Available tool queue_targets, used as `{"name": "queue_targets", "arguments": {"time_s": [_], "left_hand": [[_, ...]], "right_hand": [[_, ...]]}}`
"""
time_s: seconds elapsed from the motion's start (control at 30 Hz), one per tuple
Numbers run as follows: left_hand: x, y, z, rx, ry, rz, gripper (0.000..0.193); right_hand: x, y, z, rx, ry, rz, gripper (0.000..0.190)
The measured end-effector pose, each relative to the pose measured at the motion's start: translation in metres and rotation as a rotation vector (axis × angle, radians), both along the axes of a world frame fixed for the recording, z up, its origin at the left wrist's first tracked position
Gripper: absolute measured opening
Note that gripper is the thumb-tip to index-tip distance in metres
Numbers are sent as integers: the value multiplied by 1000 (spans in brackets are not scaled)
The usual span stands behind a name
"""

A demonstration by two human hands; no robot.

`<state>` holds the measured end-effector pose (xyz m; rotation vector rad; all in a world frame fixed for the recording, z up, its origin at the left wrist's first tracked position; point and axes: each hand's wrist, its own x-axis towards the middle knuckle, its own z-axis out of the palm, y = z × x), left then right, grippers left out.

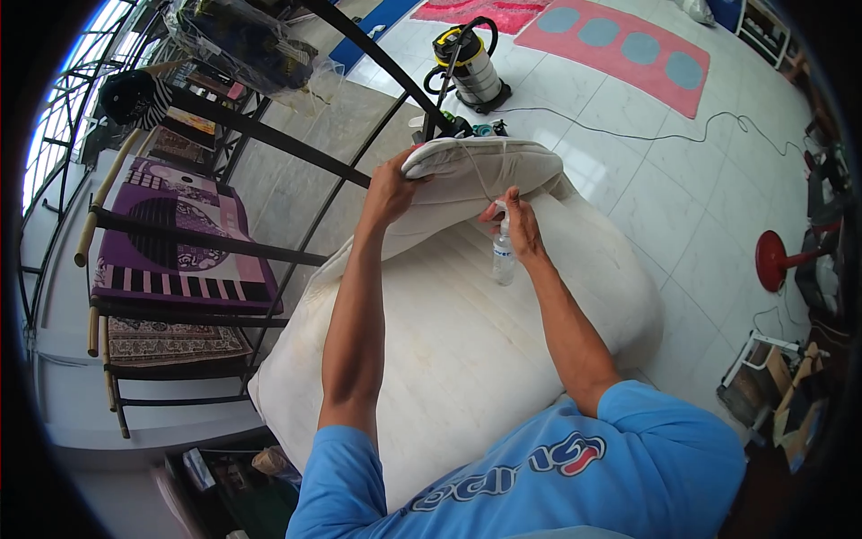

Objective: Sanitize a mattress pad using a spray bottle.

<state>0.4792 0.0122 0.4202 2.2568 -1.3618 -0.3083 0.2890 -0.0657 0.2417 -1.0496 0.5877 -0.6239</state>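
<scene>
A large off-white padded mattress (465, 337) lies before me, its far end folded up. With my left hand (392, 188) I grip the left corner of that raised end (485, 162); some of the fingers are hidden behind it. My right hand (520, 226) is closed around the neck of a clear plastic spray bottle (502, 259) with a white trigger head. The bottle is upright, just in front of the fold, and bears a label with writing. Faint yellowish stains show on the mattress cover. A thin cord or strap hangs over the folded end.
Black metal rack bars (269, 138) rise close by my left arm, with patterned rugs (182, 236) hanging beyond. A wet-dry vacuum cleaner (470, 67) stands past the fold, its cable (626, 137) trailing right over white tiles. A pink mat (619, 47) and a red round-based stand (771, 261) are farther off.
</scene>
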Motion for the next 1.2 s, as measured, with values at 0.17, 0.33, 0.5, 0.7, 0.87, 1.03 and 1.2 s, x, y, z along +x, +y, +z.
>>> {"name": "queue_targets", "arguments": {"time_s": [0.17,0.33,0.5,0.7,0.87,1.03,1.2], "left_hand": [[-9,10,-8,2,61,4,36],[-8,30,-29,-26,49,1,41],[-19,35,-38,-17,146,-1,48],[-27,46,-49,-26,103,-7,49],[-35,51,-50,-33,138,8,51],[-39,57,-55,-27,176,29,54],[-44,61,-63,-41,179,57,52]], "right_hand": [[-4,9,-3,-265,-34,-105,83],[-55,5,-16,-510,342,-126,75],[-84,-2,-40,-610,134,-99,73],[-98,6,-34,-503,292,24,77],[-82,17,-40,-534,56,-216,80],[-100,-1,-59,-455,183,32,77],[-104,1,-51,-451,276,-61,77]]}}
